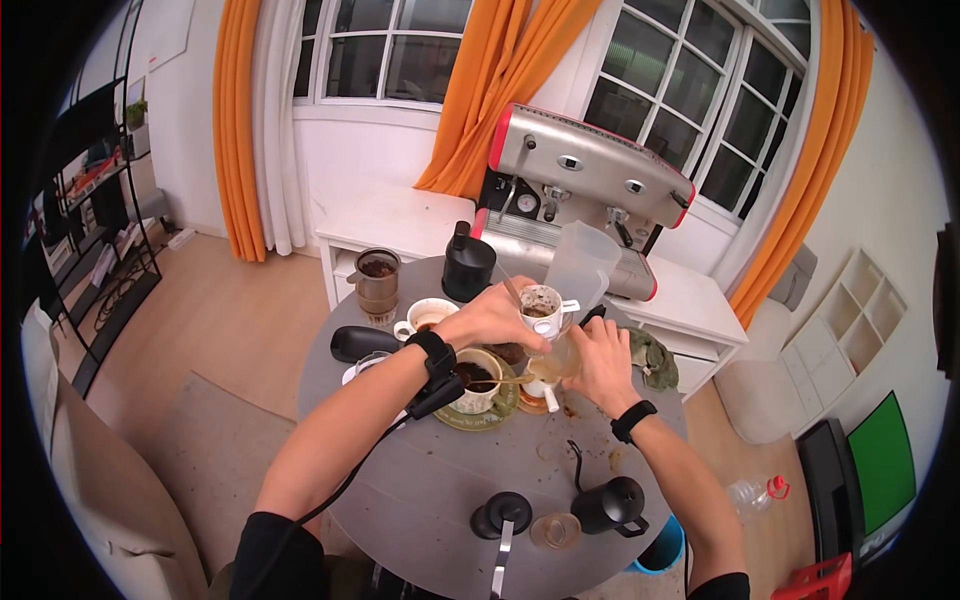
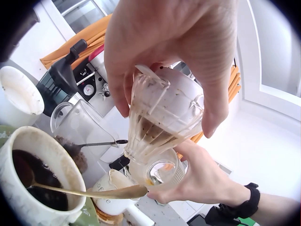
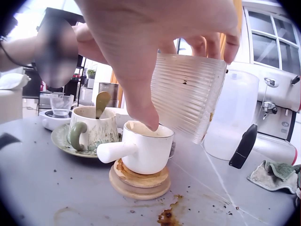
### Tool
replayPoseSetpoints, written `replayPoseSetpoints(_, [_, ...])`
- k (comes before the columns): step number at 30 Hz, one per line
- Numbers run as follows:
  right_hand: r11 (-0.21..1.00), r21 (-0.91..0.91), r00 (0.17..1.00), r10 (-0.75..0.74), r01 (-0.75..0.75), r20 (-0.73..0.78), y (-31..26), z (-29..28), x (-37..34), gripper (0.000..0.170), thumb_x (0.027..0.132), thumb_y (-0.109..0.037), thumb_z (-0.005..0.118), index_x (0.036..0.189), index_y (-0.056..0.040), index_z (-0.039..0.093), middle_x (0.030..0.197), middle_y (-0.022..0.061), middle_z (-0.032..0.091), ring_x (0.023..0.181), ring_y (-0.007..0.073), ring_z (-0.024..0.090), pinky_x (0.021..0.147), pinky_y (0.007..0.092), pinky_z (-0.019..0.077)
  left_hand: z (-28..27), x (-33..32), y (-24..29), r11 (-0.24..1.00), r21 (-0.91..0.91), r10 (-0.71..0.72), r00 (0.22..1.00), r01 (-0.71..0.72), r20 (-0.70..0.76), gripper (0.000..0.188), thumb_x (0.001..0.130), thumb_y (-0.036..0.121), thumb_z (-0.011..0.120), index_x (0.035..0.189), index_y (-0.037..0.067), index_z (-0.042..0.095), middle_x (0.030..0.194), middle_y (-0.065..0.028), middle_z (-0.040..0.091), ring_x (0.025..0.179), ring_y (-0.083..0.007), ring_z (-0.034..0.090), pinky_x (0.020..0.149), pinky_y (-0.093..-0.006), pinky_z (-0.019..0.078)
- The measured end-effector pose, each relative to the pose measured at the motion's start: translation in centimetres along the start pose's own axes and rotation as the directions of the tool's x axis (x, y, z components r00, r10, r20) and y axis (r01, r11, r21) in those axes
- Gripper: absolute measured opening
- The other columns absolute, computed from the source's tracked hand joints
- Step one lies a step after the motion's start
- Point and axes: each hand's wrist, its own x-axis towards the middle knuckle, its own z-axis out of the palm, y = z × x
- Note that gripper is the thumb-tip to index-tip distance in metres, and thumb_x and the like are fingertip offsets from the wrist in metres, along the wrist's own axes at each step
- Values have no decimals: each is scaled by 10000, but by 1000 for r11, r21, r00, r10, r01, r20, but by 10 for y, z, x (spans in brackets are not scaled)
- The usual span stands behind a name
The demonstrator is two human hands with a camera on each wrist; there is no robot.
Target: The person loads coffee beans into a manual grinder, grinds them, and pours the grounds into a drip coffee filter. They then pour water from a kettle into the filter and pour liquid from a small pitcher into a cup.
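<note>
My left hand (image 1: 498, 318) grips a dripper (image 2: 164, 108) with clear ribs and a white wall; dark grounds show inside it from above. Just below and to its right, my right hand (image 1: 602, 365) holds a clear ribbed glass (image 3: 188, 94), tilted, thumb on the near side and fingers over the far side. Under the glass stands a small white pot with a side handle (image 3: 148, 150), on stacked wooden coasters (image 3: 141, 181). Beside it, a cup of dark coffee (image 2: 42, 188) with a gold spoon (image 2: 94, 190) sits on a green saucer (image 1: 480, 418).
A clear pitcher (image 1: 582, 262) stands behind the hands, with a cloth (image 1: 652, 358) to its right. A black gooseneck kettle (image 1: 608, 505), a black grinder (image 1: 502, 515) and a small glass (image 1: 556, 531) stand near the front edge. Brown spills mark the grey table (image 1: 420, 490).
</note>
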Motion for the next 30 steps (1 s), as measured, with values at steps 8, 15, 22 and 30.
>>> replayPoseSetpoints(8, [995,-96,999,-30,31,16,-2,3,0,696,443,-221,871,1086,-172,608,979,65,490,995,253,468,829,384,358,4,-2,-2,1000,16,-21,998,20,60,916,549,289,862,1274,-71,432,1159,-142,574,1067,-194,563,933,-278,442])
replayPoseSetpoints(15, [992,-116,999,-43,44,17,-2,6,0,684,453,-213,865,1087,-170,613,976,66,490,991,251,467,823,378,359,8,-2,-10,999,-24,-41,997,43,64,890,543,263,867,1259,-63,451,1157,-137,563,1060,-201,566,930,-282,444])
replayPoseSetpoints(22, [987,-127,995,-102,99,-21,-3,5,0,582,482,-162,837,1028,-142,635,969,70,491,985,251,467,826,376,360,10,-3,-8,999,-15,-43,997,45,71,875,549,260,864,1258,-58,461,1173,-142,545,1072,-206,559,934,-285,443])
replayPoseSetpoints(30, [976,-155,984,-163,150,-76,-1,8,1,424,563,-79,752,972,-118,648,943,76,488,971,256,471,819,379,356,10,-3,-11,999,-4,-35,997,36,66,892,551,264,864,1271,-57,447,1178,-142,542,1084,-213,553,945,-288,437])
